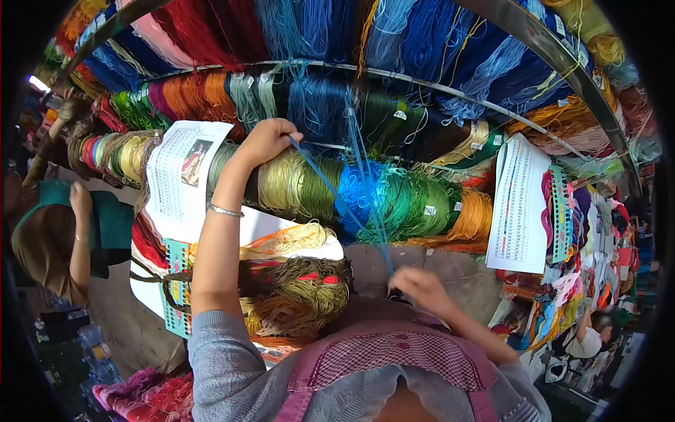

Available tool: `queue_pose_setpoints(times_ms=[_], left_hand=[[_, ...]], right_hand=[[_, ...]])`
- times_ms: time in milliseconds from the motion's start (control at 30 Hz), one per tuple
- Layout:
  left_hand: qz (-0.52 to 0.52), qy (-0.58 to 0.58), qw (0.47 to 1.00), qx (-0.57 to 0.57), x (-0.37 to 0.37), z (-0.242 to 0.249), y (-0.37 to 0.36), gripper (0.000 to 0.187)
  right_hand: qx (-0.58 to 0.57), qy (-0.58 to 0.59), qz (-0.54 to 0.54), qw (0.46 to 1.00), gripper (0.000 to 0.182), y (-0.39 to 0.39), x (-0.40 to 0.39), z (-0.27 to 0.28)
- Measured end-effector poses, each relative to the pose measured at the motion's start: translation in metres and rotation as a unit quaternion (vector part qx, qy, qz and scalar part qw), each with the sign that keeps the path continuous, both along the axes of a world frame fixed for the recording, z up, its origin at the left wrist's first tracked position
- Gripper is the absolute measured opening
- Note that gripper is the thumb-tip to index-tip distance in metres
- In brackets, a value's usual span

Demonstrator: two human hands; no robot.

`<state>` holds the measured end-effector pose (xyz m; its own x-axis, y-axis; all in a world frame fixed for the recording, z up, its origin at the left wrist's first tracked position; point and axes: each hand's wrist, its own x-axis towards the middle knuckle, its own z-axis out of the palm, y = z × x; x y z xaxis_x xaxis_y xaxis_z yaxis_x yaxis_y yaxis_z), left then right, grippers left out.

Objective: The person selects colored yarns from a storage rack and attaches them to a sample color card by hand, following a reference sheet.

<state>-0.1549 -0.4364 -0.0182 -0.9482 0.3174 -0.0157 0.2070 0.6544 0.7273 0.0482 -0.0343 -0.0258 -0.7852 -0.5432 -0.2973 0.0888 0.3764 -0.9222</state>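
My left hand is raised and closed around the upper end of a blue thread, up against the hanging skeins. The thread runs taut, down and to the right, to my right hand, which pinches its lower end near my chest. More blue strands drop from a dark blue skein on the rail above. A bundle of olive and red yarn hangs by my left forearm, which wears a thin bracelet.
Metal rails carry many coloured skeins overhead. Printed charts hang at left and right. A person in a teal top stands at left with an arm raised. Another person sits at lower right among fabric scraps.
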Motion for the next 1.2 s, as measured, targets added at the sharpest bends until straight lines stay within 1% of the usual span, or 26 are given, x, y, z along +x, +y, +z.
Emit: queue_pose_setpoints(times_ms=[33,67,100,133,167,233,300,333,367,400,467,533,567,600,633,667,700,767,800,833,900,967,1033,1100,1133,1200], left_hand=[[-0.017,0.070,0.997,-0.032,-0.001,-0.005,-0.003,0.015],[-0.034,0.140,0.988,-0.063,-0.001,-0.009,-0.004,0.014],[0.027,0.127,0.988,-0.079,0.003,0.010,0.012,0.015],[0.052,0.137,0.988,-0.052,-0.001,0.014,0.025,0.014],[0.079,0.148,0.986,-0.026,-0.005,0.016,0.038,0.014],[0.136,0.176,0.974,-0.049,-0.013,0.017,0.064,0.017],[0.187,0.176,0.966,-0.041,-0.025,0.003,0.079,0.019],[0.182,0.176,0.966,-0.041,-0.025,0.001,0.081,0.019],[0.203,0.169,0.963,-0.055,-0.026,0.001,0.083,0.018],[0.223,0.161,0.959,-0.069,-0.026,0.001,0.084,0.018],[0.219,0.154,0.962,-0.049,-0.025,-0.005,0.077,0.012],[0.164,0.110,0.975,0.098,-0.024,-0.010,0.064,0.014],[0.123,0.032,0.967,0.221,-0.024,-0.013,0.061,0.015],[0.122,0.032,0.968,0.218,-0.020,-0.006,0.062,0.015],[0.120,-0.040,0.950,0.286,-0.013,0.006,0.064,0.014],[0.117,-0.110,0.922,0.352,-0.009,0.013,0.065,0.013],[0.116,-0.109,0.923,0.352,-0.006,0.013,0.065,0.013],[0.123,-0.088,0.926,0.346,-0.001,0.012,0.064,0.015],[0.124,-0.088,0.926,0.345,0.002,0.012,0.063,0.015],[0.121,-0.080,0.936,0.321,0.006,0.012,0.061,0.016],[0.108,-0.054,0.948,0.294,0.013,0.017,0.059,0.017],[0.105,-0.059,0.950,0.287,0.019,0.017,0.056,0.017],[0.079,-0.058,0.964,0.246,0.025,0.019,0.053,0.018],[0.032,-0.043,0.979,0.195,0.031,0.026,0.057,0.018],[0.021,-0.057,0.979,0.194,0.030,0.021,0.056,0.019],[0.008,-0.040,0.987,0.156,0.019,0.014,0.057,0.019]], right_hand=[[0.162,0.021,0.029,0.986,0.014,0.036,0.025,-0.023],[0.303,0.094,0.144,0.937,0.017,0.086,0.054,-0.055],[0.411,0.096,0.167,0.891,0.017,0.148,0.091,-0.095],[0.564,0.002,0.241,0.790,0.019,0.205,0.128,-0.130],[0.585,-0.002,0.335,0.738,0.022,0.276,0.166,-0.164],[0.596,0.101,0.388,0.696,0.022,0.312,0.175,-0.148],[0.556,-0.027,0.364,0.746,0.019,0.303,0.147,-0.156],[0.530,0.071,0.358,0.766,0.020,0.291,0.134,-0.161],[0.531,0.072,0.354,0.766,0.020,0.252,0.113,-0.113],[0.419,0.008,0.067,0.905,0.019,0.181,0.078,-0.063],[0.404,0.029,0.033,0.914,0.015,0.141,0.055,-0.055],[0.261,0.016,0.029,0.965,0.013,0.096,0.025,-0.021],[0.194,-0.038,-0.003,0.980,0.013,0.074,0.013,-0.004],[0.127,-0.092,-0.034,0.987,0.013,0.055,0.003,0.010],[0.125,-0.092,-0.035,0.987,0.013,0.038,-0.008,0.022],[0.073,-0.088,-0.024,0.993,0.016,0.023,-0.019,0.033],[0.022,-0.084,-0.013,0.996,0.019,0.009,-0.030,0.041],[-0.052,-0.119,-0.049,0.990,0.019,-0.015,-0.053,0.054],[-0.125,-0.135,-0.072,0.980,0.019,-0.029,-0.064,0.056],[-0.198,-0.150,-0.095,0.964,0.020,-0.043,-0.077,0.058],[-0.243,-0.102,-0.110,0.958,0.022,-0.073,-0.109,0.057],[-0.269,-0.120,-0.187,0.937,0.022,-0.110,-0.141,0.061],[-0.307,-0.113,-0.206,0.922,0.023,-0.141,-0.177,0.041],[-0.403,-0.191,-0.174,0.878,0.023,-0.160,-0.211,0.012],[-0.406,-0.232,-0.199,0.861,0.019,-0.170,-0.217,0.017],[-0.403,-0.190,-0.186,0.876,0.017,-0.177,-0.223,0.010]])
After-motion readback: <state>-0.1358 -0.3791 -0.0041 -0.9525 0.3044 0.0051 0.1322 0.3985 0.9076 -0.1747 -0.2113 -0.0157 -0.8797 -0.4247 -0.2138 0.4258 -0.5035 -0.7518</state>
